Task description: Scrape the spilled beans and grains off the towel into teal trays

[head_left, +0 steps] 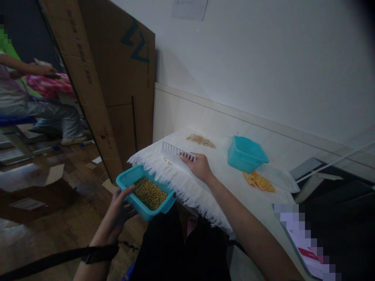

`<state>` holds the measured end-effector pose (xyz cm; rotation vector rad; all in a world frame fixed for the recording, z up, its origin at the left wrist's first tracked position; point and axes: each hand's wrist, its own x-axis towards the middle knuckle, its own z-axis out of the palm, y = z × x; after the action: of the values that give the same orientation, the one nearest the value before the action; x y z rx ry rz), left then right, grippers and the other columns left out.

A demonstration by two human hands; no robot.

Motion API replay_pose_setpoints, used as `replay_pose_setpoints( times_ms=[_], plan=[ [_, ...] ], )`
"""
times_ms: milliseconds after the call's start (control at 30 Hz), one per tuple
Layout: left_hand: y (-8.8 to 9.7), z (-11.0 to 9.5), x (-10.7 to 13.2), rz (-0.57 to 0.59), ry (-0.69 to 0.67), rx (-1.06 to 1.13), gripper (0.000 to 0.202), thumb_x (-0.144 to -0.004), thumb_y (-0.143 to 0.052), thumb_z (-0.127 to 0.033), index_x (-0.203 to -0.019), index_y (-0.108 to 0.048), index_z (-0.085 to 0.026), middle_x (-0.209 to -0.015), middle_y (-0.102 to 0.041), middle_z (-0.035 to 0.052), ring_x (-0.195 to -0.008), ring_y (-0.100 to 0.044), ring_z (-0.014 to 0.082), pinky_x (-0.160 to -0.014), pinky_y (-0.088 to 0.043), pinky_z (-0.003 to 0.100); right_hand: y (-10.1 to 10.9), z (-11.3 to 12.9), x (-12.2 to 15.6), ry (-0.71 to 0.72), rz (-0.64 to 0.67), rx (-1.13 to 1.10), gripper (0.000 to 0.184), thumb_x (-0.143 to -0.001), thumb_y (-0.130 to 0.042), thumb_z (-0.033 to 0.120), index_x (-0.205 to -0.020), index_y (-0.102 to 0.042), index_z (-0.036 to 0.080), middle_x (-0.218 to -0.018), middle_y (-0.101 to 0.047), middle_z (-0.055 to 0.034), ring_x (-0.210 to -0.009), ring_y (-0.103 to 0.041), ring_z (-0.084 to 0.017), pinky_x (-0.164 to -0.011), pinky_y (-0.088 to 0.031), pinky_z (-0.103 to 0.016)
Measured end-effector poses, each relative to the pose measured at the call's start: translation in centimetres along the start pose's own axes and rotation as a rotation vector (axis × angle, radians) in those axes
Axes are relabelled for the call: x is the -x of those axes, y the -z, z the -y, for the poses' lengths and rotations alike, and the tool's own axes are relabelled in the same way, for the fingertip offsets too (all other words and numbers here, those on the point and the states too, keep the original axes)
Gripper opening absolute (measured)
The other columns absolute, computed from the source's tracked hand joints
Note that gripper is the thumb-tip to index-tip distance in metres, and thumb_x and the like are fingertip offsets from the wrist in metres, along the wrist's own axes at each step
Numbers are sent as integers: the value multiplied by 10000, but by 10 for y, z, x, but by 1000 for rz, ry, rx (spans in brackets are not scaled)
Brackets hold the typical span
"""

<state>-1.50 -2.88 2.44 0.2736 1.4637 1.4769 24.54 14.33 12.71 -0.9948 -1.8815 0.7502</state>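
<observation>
My left hand (119,206) grips the near left side of a teal plastic tub (124,180), thumb over its rim. Inside the tub lies a layer of small yellow-green beans (150,194). The tub is held just off the front edge of the table. My right hand (199,165) is closed on one end of a white slotted plastic piece (170,150), which is upright on its long edge on a fringed white cloth (187,182). A few loose beans (167,160) lie on the cloth, on the near side of this piece.
Behind are a patch of pale grains (200,140), a second teal tub (247,156) and yellow-orange pieces (258,182). A tall cardboard box (125,78) borders the table's left. Black equipment (342,222) stands right. Another person (38,93) sits far left.
</observation>
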Motion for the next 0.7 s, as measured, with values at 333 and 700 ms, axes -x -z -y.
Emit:
replay_pose_setpoints(
  times_ms=[333,700],
  plan=[
    [-8,-1,12,34,-28,12,527,-912,-870,-453,-1364,-639,-312,-1059,-750,67,-725,-779,240,-625,-667,367,-5,7,8,83,38,38,401,-936,-787,516,-684,-736,208,-635,-638,0,-641,-553,-168,-615,-412,-289],
    [-11,-1,10,23,-8,42,567,-915,-874,-455,-1405,-620,-327,-1029,-747,53,-696,-780,249,-610,-674,386,-10,14,18,118,147,-98,386,-913,-803,550,-765,-856,197,-639,-637,1,-605,-510,-149,-583,-402,-289]
  ],
)
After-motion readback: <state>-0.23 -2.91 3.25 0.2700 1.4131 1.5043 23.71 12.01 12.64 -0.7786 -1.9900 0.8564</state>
